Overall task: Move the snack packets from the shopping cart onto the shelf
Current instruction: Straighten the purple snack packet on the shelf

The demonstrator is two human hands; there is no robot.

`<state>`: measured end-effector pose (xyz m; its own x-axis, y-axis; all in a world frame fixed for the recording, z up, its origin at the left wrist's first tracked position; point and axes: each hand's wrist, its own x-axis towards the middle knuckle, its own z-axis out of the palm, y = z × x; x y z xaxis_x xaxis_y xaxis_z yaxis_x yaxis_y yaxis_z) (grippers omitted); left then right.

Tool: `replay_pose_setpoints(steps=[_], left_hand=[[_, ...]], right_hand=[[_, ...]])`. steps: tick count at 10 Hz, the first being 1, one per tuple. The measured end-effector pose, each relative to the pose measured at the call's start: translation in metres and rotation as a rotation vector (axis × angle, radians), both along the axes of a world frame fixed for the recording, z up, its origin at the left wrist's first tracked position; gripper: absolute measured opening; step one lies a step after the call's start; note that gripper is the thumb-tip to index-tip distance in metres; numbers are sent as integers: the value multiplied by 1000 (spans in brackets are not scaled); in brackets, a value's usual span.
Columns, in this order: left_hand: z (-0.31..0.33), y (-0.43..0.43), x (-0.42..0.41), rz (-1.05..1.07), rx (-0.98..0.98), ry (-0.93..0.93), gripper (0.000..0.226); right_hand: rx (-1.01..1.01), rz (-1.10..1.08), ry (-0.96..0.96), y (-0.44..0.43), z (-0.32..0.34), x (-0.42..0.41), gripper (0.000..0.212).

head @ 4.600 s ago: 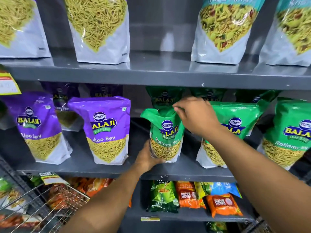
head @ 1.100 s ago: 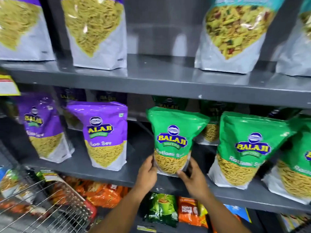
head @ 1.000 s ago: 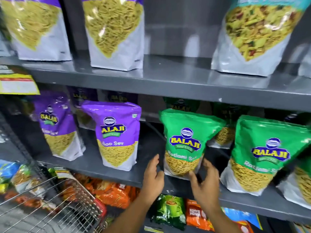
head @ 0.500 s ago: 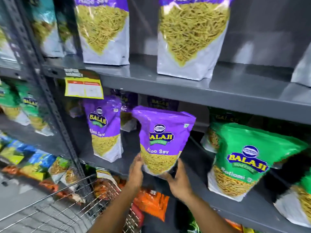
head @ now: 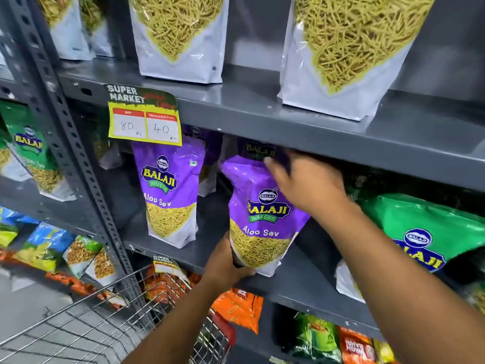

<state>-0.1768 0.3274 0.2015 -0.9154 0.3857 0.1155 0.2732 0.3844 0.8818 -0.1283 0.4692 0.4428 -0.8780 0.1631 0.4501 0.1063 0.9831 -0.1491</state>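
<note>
Grey metal supermarket racking fills the view, w/ a middle shelf (head: 301,282) carrying purple and green packets and a wire shopping cart (head: 110,324) low, below-left of the hands. Left hand (head: 225,269) is cupped around the bottom-left corner of the purple Aloo Sev packet (head: 262,222), fingers wrapped under its base; the packet stands upright on the shelf, base at the front edge. Right hand (head: 307,185) is up at the packet's top-right, fingers curled over or behind the top fold; can't tell if it's pinching or just pressing. A second purple packet (head: 168,195) stands just left of the left hand, apart from the held one; a green packet (head: 425,232) sits right of the right forearm. Price tag (head: 144,116) hangs above-left of both hands. Progress, as a guess: several packets are shelved already, this one looks placed and is only being straightened; what's left in the cart can't be read, its inside is mostly out of view. Vs half a sec ago: both hands were cupped under the packet's base then; now the right has gone up to the top, left stays low, and the view has swung closer and a bit left.
</note>
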Motion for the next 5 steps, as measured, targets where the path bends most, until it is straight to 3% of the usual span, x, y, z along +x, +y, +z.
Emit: replay_pose_setpoints(steps=[1, 3, 4, 5], left_hand=[[-1, -1, -1, 12, 5, 10, 91], [4, -3, 0, 40, 4, -16, 77], [0, -7, -2, 18, 13, -72, 82], [6, -16, 15, 26, -62, 85, 113]], right_hand=[[69, 49, -148, -16, 6, -19, 36], [150, -88, 165, -16, -22, -15, 37], [210, -42, 223, -20, -21, 7, 43], [185, 94, 285, -10, -33, 52, 37]])
